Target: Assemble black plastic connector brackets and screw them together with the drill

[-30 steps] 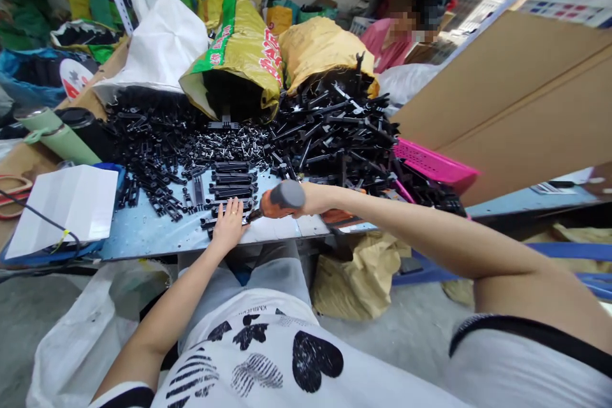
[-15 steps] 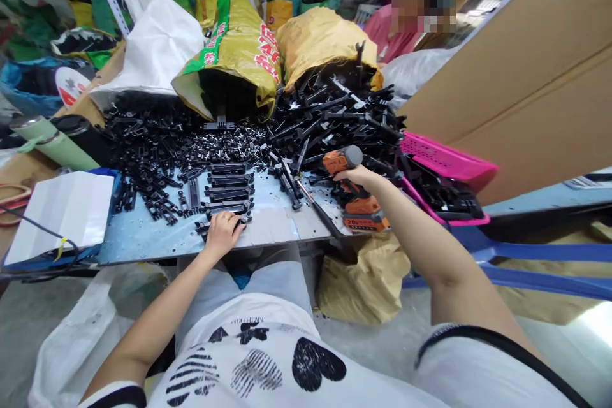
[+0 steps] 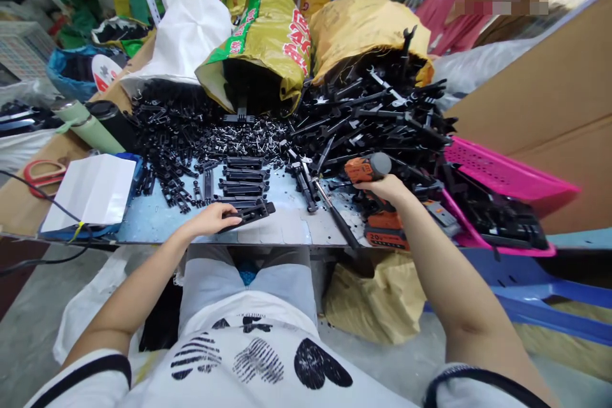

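My left hand (image 3: 210, 218) is closed on the near end of a long black plastic part (image 3: 255, 211), which lies at a slant near the table's front edge. Just beyond it, several similar black parts (image 3: 245, 174) lie stacked in a row. My right hand (image 3: 389, 189) wraps round the handle of an orange and black cordless drill (image 3: 364, 169). The drill stands upright on its 20V battery, its rounded grey end towards the right. Left of the drill lies a metal rod with a black handle (image 3: 339, 220).
Heaps of black parts (image 3: 363, 115) and small screws (image 3: 258, 139) cover the back, below open sacks (image 3: 272, 32). A pink basket (image 3: 516, 172) of parts stands right. On the left are scissors (image 3: 45, 178), a white box (image 3: 93, 194) and a green flask (image 3: 90, 127). Another person (image 3: 444, 16) is behind.
My left hand has gone from resting over the nearest part of the row to gripping a part, now tilted. The right hand keeps the drill. The view has swung left.
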Tool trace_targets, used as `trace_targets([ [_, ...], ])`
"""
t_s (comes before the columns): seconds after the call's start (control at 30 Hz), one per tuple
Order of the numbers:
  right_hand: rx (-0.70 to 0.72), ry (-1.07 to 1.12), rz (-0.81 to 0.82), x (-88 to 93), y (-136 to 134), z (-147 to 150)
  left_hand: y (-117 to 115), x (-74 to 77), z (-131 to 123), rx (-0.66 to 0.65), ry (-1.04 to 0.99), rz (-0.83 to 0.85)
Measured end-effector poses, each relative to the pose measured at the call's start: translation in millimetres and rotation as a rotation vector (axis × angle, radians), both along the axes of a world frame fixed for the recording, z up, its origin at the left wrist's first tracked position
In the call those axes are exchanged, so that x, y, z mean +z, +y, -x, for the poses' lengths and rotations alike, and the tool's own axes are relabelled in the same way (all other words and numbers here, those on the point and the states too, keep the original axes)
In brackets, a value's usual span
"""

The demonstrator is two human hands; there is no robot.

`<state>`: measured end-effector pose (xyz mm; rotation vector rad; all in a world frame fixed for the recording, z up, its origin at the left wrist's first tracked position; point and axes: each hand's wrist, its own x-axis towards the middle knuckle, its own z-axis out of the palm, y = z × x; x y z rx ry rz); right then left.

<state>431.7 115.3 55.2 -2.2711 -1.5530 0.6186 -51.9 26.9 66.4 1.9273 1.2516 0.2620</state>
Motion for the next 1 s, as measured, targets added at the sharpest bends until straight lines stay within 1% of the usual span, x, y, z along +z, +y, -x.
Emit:
trace_targets([
  [0.07,0.039,-0.179,0.049,7.8,-12,-3,11,14.6,3,-0.009,-0.042,0.061],
  [0.1,0.044,-0.246,0.057,13.5,-20,-2,17,19.1,5,-0.015,-0.041,0.071],
  [0.13,0.034,-0.320,0.029,20.1,-28,1,23,21.5,7,-0.023,-0.029,0.061],
  [0.17,0.005,-0.396,-0.035,27.2,-37,7,29,21.7,9,-0.033,-0.006,0.031],
  [0.23,-0.073,-0.531,-0.279,40.6,-49,26,44,16.5,11,-0.045,0.067,-0.083],
  [0.27,-0.083,-0.559,-0.423,45.5,-51,41,51,11.8,10,-0.047,0.114,-0.162],
  [0.3,-0.050,-0.545,-0.545,48.2,-50,58,57,6.4,9,-0.047,0.170,-0.243],
  [0.33,0.032,-0.491,-0.625,48.5,-44,79,62,0.8,6,-0.043,0.229,-0.321],
  [0.37,0.154,-0.410,-0.647,46.1,-35,102,65,-4.4,3,-0.033,0.285,-0.393],
  [0.43,0.472,-0.245,-0.575,34.5,-9,154,64,-13.0,-6,0.034,0.342,-0.516],
  [0.47,0.609,-0.200,-0.519,26.6,7,181,59,-16.2,-11,0.096,0.325,-0.562],
  [0.5,0.723,-0.187,-0.447,18.5,23,207,51,-18.9,-17,0.170,0.269,-0.594],
  [0.53,0.793,-0.192,-0.357,10.8,39,231,40,-21.6,-23,0.249,0.179,-0.601],
  [0.57,0.847,-0.197,-0.282,4.1,55,252,28,-24.6,-29,0.330,0.062,-0.568],
  [0.6,0.887,-0.205,-0.222,-1.1,69,270,14,-28.1,-36,0.407,-0.072,-0.484],
  [0.63,0.920,-0.208,-0.179,-4.7,82,284,0,-32.1,-42,0.481,-0.218,-0.330],
  [0.7,0.989,-0.202,-0.124,-7.2,103,300,-25,-41.1,-53,0.652,-0.528,0.140],
  [0.77,1.057,-0.194,-0.061,-4.4,121,303,-39,-48.3,-60,0.766,-0.817,0.617],
  [0.8,1.091,-0.190,-0.030,-1.8,129,302,-42,-50.4,-63,0.830,-0.934,0.796],
  [0.83,1.125,-0.173,0.004,1.1,136,300,-41,-51.1,-65,0.905,-1.027,0.918],
  [0.87,1.154,-0.139,0.051,3.7,141,299,-37,-50.7,-66,0.996,-1.095,0.984],
  [0.9,1.169,-0.090,0.110,5.6,145,300,-31,-49.1,-68,1.093,-1.142,1.001],
  [0.97,1.133,0.016,0.257,5.7,147,304,-15,-44.3,-72,1.256,-1.200,0.960],
  [1.0,1.090,0.056,0.332,3.6,144,308,-7,-41.8,-74,1.309,-1.221,0.940],
])
